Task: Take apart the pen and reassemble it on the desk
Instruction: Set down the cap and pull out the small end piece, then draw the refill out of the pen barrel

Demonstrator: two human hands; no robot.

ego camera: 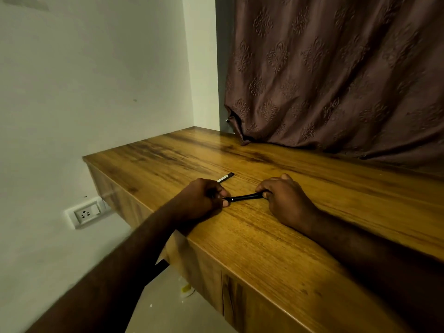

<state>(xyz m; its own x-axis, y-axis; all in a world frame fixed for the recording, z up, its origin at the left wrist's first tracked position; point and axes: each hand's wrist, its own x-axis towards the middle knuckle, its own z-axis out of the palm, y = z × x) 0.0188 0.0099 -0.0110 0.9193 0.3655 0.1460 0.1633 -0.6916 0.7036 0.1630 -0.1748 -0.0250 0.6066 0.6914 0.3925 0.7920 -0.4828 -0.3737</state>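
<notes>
Two hands, left hand (199,200) and right hand (286,200), fingers pinching slim black pen (245,197) ends, wooden desk (264,248)

No text, label, brand or number can be read anywhere.

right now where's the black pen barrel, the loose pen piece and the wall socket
black pen barrel (243,197), head view, middle of the shaft
loose pen piece (225,177), head view, its pale middle
wall socket (84,213), head view, faceplate centre
</notes>
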